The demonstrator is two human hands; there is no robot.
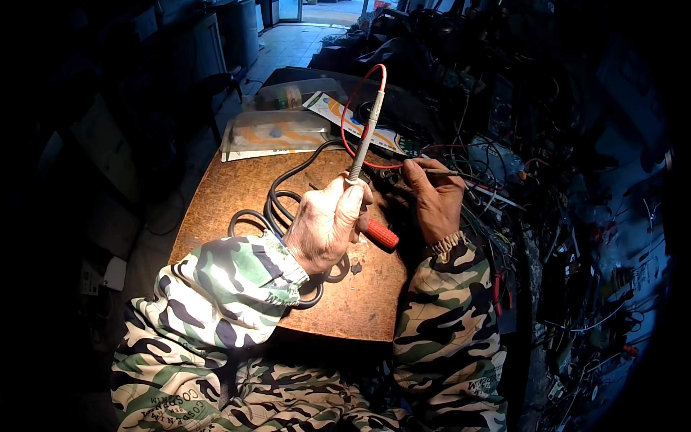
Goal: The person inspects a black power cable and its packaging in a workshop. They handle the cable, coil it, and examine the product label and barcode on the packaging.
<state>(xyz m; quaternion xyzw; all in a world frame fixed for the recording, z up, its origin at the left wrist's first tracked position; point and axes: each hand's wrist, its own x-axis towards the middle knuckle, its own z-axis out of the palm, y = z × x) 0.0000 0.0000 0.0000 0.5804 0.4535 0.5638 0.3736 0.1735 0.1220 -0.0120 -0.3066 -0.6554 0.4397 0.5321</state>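
My left hand [327,223] is closed around the lower end of a grey test probe [368,133], which points up and away with a red wire [343,115] looping from its top. A ribbed red handle [381,235] shows just right of that hand; what it belongs to is hidden. My right hand [435,201] pinches a slim, pen-like grey-brown rod [440,172] between thumb and fingers, at the right side of the wooden table [367,309]. Beneath and beside my left hand lies a coiled black cable [272,194].
Clear plastic packages [277,133] with orange and white print lie at the table's far end, beside a white printed card [327,106]. To the right is a dark, dense heap of wires [497,169] and parts. A blue-lit doorway [324,13] stands far off.
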